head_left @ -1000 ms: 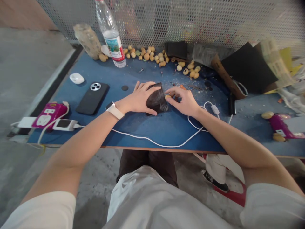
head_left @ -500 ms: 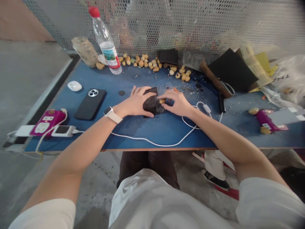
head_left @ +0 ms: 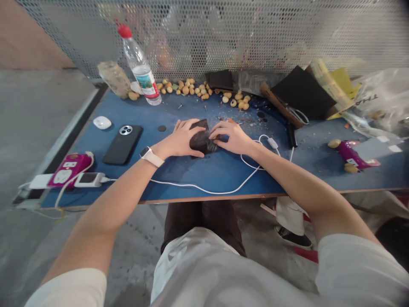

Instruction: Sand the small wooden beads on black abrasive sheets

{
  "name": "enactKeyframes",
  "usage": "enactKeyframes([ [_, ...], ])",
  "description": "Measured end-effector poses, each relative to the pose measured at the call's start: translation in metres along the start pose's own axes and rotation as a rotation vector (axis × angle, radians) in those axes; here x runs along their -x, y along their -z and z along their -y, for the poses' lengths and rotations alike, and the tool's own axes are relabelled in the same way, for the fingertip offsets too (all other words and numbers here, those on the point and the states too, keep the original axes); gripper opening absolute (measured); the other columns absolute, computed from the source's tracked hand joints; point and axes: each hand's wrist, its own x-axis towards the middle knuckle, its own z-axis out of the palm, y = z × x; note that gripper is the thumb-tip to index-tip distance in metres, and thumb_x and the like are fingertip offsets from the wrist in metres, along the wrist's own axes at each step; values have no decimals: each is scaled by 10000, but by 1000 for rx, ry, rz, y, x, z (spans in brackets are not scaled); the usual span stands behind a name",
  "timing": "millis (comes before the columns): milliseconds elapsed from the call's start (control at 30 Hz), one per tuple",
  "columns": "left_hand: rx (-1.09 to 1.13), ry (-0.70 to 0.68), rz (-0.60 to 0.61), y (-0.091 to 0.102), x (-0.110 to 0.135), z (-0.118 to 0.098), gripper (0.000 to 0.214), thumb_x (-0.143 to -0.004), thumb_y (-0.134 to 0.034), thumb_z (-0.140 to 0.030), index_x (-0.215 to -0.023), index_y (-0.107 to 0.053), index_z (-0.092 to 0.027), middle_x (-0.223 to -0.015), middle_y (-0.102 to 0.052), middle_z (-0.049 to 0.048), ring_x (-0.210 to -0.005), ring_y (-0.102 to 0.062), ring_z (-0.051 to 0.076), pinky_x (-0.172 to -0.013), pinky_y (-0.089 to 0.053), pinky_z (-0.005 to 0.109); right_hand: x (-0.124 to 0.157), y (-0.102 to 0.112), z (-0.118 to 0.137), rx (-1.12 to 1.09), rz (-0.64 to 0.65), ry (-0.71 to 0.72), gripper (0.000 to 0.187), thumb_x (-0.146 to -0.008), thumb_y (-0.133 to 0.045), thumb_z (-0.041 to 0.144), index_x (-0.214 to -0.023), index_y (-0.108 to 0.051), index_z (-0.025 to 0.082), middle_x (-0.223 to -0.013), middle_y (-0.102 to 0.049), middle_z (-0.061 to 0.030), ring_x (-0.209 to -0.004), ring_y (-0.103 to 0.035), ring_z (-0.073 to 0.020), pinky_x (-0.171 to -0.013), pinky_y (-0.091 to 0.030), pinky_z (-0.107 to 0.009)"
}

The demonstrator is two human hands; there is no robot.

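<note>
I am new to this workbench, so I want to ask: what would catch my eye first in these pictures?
Probably the two bare hands, left and right, holding a crumpled black sheet at the middle of the blue tabletop. Behind them, many small round tan beads lie along the far edge, beside a clear plastic bottle with a red cap.
</note>
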Motion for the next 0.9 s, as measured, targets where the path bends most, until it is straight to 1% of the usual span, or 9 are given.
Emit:
enactKeyframes([
  [67,-8,0,2,0,0,0,1205,-813,-1124,-882,-1821,-748,-341,-2070,-453,224,-1940,-349,625,-1614,-135,905,-1,0,0,-1,3,9,199,-1093,-812,256,-1174,-980,323,-1367,-937,-118,-1247,-883,-366,-1220,-722,-632],
  [200,-8,18,15,1,-1,-1,1223,-806,-1123,-878,-1832,-731,-341,-2074,-440,227,-1952,-339,623,-1616,-135,907,-1,0,1,-3,7,-22,274,-1140,-748,273,-1290,-972,319,-1350,-942,-124,-1241,-873,-357,-1195,-732,-606],
  [367,-3,15,10,0,-1,0,1222,-803,-1111,-898,-1833,-732,-361,-2063,-451,204,-1929,-368,606,-1621,-202,874,1,8,-3,13,13,-53,196,-1033,-820,257,-1172,-954,293,-1266,-919,-114,-995,-825,-298,-1073,-746,-554],
  [533,-75,28,-65,0,3,-7,1212,-792,-1130,-896,-1788,-798,-292,-1993,-496,234,-1858,-429,640,-1608,-259,876,2,15,-12,41,-35,-51,228,-949,-839,211,-1119,-969,291,-1318,-904,-119,-1048,-848,-311,-1036,-760,-540],
  [633,-88,86,-118,-2,3,-11,1030,-961,-1014,-875,-1742,-830,-229,-1887,-562,256,-1799,-522,620,-1566,-376,868,3,14,-15,14,-67,-63,312,-964,-848,231,-1247,-968,283,-1289,-910,-109,-1057,-870,-306,-1011,-774,-509],
  [700,-77,134,-178,-3,1,-8,853,-1066,-949,-782,-1676,-858,-192,-1796,-616,255,-1743,-607,577,-1539,-455,835,4,13,-16,-11,-93,-78,428,-973,-858,239,-1391,-940,269,-1274,-925,-106,-1051,-882,-298,-1000,-778,-485],
  [767,-61,155,-265,-4,-1,-2,686,-1096,-959,-651,-1595,-882,-186,-1729,-655,231,-1688,-678,524,-1542,-492,785,5,13,-16,-10,-113,-85,475,-976,-865,243,-1448,-916,256,-1266,-940,-106,-1043,-888,-293,-997,-779,-474],
  [833,-46,149,-352,-6,-3,5,555,-1079,-993,-519,-1525,-891,-204,-1692,-681,204,-1659,-714,485,-1558,-500,741,5,14,-15,14,-116,-86,437,-980,-873,249,-1415,-920,252,-1254,-948,-106,-1034,-888,-292,-994,-778,-473],
  [900,-31,131,-418,-7,-5,10,479,-1059,-1001,-414,-1483,-886,-224,-1666,-706,187,-1666,-716,472,-1565,-503,730,5,15,-15,36,-108,-85,384,-986,-882,253,-1367,-929,251,-1231,-950,-104,-1021,-884,-293,-990,-775,-475],
])
